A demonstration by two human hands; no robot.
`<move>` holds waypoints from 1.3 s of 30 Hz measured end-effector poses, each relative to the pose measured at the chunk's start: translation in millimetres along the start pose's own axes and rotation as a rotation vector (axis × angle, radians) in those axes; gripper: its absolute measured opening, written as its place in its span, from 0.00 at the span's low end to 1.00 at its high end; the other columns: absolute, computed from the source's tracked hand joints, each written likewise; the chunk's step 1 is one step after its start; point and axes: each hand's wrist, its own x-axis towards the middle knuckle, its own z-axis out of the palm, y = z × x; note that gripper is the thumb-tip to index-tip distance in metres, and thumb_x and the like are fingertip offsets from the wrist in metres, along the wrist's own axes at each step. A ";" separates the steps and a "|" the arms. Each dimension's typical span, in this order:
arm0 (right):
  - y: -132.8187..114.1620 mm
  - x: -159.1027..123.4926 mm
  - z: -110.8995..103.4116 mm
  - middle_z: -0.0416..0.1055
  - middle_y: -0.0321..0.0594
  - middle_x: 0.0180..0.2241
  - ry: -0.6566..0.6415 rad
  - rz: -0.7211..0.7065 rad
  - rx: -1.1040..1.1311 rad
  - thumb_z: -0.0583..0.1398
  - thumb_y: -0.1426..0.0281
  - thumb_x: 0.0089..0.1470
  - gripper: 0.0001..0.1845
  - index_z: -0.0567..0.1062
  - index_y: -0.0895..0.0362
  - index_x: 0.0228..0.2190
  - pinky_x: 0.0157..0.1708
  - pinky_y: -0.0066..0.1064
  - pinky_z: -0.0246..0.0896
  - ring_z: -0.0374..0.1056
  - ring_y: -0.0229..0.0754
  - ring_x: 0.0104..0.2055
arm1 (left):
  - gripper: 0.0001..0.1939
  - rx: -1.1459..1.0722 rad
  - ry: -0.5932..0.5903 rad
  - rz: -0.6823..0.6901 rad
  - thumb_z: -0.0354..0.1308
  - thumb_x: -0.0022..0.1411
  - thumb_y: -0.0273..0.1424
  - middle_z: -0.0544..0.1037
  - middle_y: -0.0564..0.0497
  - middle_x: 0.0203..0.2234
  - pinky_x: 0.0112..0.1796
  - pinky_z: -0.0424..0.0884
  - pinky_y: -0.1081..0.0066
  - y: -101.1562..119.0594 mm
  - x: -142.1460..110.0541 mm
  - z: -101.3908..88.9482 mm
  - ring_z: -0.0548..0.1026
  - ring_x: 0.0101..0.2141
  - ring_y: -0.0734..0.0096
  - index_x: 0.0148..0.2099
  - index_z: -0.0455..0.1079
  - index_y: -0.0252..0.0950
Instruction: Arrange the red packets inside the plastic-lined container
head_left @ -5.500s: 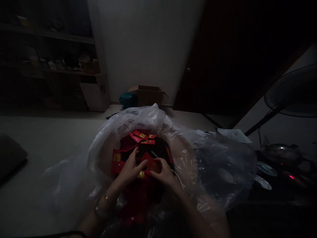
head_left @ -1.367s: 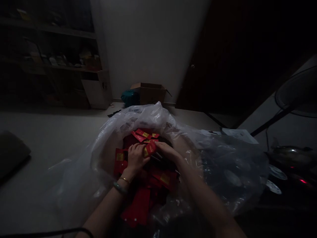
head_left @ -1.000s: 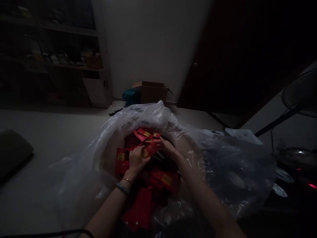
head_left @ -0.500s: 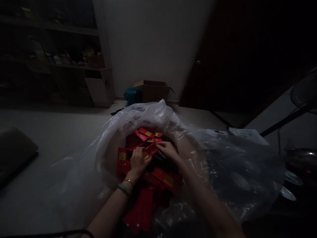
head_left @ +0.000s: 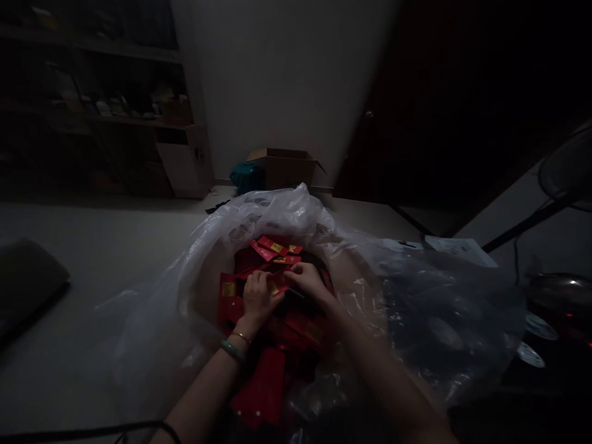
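Observation:
My left hand [head_left: 257,298], with a green bangle and a thin gold one at the wrist, is closed on the left end of a red packet [head_left: 279,285] with a gold patch. The fingers of my right hand [head_left: 306,279] pinch the same packet at its right end. Below my right fingers lies something dark and slim, too dim to name. Around both hands, several more red packets [head_left: 263,382] with gold patches lie loosely heaped inside a large clear plastic bag [head_left: 296,206], whose mouth is spread wide.
Behind the bag, an open cardboard box [head_left: 289,169] and a teal bundle [head_left: 247,177] stand against the wall. Shelves [head_left: 139,120] are at the left, a cushion-like block [head_left: 30,277] on the floor. A fan [head_left: 567,169] stands at the right. The room is dim.
My right hand has shifted slightly left along the packet, closer to my left hand. My left hand stays nearly in place. The view has shifted a little.

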 end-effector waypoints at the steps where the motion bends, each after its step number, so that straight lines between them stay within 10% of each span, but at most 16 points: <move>1: 0.3 0.4 -0.5 0.64 0.30 0.19 -0.034 -0.014 0.051 0.61 0.65 0.41 0.09 0.68 0.57 0.20 0.26 0.27 0.54 0.61 0.35 0.24 | 0.21 0.004 -0.006 0.009 0.65 0.48 0.37 0.73 0.44 0.38 0.42 0.64 0.60 -0.1 0.3 -0.2 0.69 0.41 0.55 0.43 0.68 0.34; 14: -1.2 -3.5 -14.0 0.70 0.34 0.31 -0.242 -0.035 0.408 0.59 0.59 0.48 0.14 0.72 0.56 0.34 0.36 0.28 0.57 0.63 0.37 0.33 | 0.22 -0.161 -0.051 -0.024 0.64 0.45 0.28 0.76 0.46 0.39 0.42 0.65 0.63 -1.3 0.5 2.5 0.73 0.41 0.58 0.45 0.68 0.37; 22: -1.0 -3.6 -20.0 0.71 0.36 0.26 -0.305 0.013 0.477 0.59 0.55 0.50 0.17 0.72 0.58 0.24 0.35 0.30 0.58 0.63 0.38 0.30 | 0.20 -0.193 -0.006 0.038 0.64 0.45 0.28 0.76 0.46 0.38 0.41 0.67 0.62 -2.5 1.2 1.6 0.73 0.40 0.58 0.43 0.68 0.36; 28: 12.6 9.9 -28.0 0.76 0.42 0.28 -0.184 0.071 0.548 0.52 0.50 0.54 0.25 0.75 0.58 0.34 0.39 0.35 0.64 0.71 0.43 0.32 | 0.19 -0.181 0.029 -0.008 0.64 0.46 0.30 0.76 0.46 0.37 0.41 0.67 0.62 -2.2 2.7 0.5 0.74 0.39 0.58 0.42 0.68 0.35; 39: 66.5 52.0 -23.3 0.72 0.46 0.47 -0.095 0.133 -0.232 0.66 0.69 0.41 0.21 0.74 0.56 0.41 0.50 0.37 0.57 0.66 0.50 0.50 | 0.24 -0.417 -0.145 -0.351 0.65 0.45 0.36 0.76 0.47 0.33 0.34 0.67 0.66 -4.8 4.3 6.6 0.75 0.34 0.60 0.44 0.64 0.35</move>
